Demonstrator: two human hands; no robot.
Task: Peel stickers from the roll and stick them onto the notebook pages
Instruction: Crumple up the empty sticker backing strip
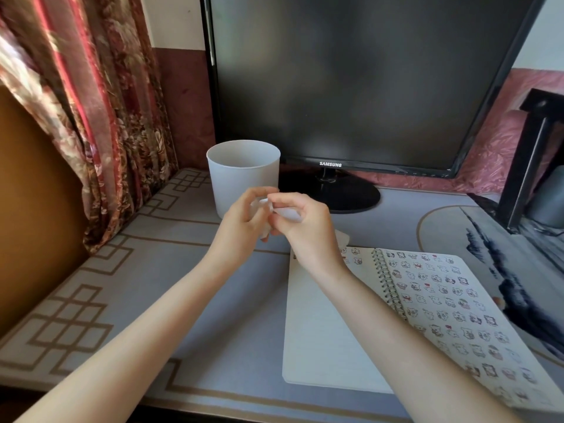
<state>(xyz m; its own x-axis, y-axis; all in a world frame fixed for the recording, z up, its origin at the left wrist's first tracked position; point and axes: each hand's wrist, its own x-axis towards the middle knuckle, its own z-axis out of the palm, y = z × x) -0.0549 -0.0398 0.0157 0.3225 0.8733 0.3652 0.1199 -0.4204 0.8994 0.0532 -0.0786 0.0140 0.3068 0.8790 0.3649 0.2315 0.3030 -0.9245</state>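
Cup, one, stands back left. Two hands are up just before it: the left hand curls round one white sticker strip, the right hand pinches its end. Thin, light, floppy stuff, I'd say, and tacky, so best taken by a corner. One notebook lies open at the right, its far page crowded with stickers.

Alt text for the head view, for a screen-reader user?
The left hand and right hand pinch a white sticker strip between them above a desk mat. Beside them lies an open spiral notebook, right page covered in small stickers, left page mostly blank. Behind stand a white cup and a dark monitor.
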